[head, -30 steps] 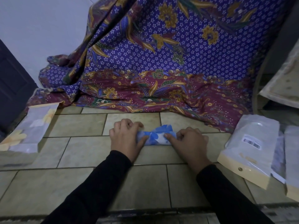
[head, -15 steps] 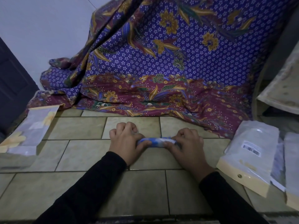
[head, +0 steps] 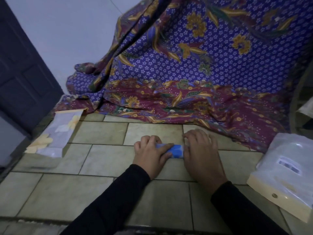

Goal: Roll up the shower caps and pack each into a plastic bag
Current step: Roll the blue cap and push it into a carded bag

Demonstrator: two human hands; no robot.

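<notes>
Head view: two arms in black sleeves (head: 118, 197) reach forward over a beige tiled floor (head: 105, 160). Between the hands lies a blue-and-white plastic shower cap (head: 176, 150), rolled into a short tight tube, flat on the floor and running left to right.

The left hand (head: 149, 154) grips the roll's left end, fingers curled over the top and thumb stretched along the near side of the tube. The right hand (head: 201, 155) is clamped on the right end, fingers bent and arched over it with the fingertips down on the tile beyond. That end is hidden under the hand. Only the middle of the roll shows between the two hands. The cap is not in any bag.

On the left, well apart from the hands, a clear flat plastic bag with pale yellow flower shapes (head: 55, 134) lies on the floor near a dark panelled door (head: 22, 73). On the right, a stack of frosted plastic bags with a cream header strip (head: 286, 172) lies on the floor, apart from the right hand. Its barcode label is too blurred to read.

Behind the hands, a large purple and maroon batik cloth with gold flowers (head: 194, 73) hangs down and spills onto the floor, its hem near the right hand's fingertips. A pale wall (head: 67, 31) shows at upper left.
</notes>
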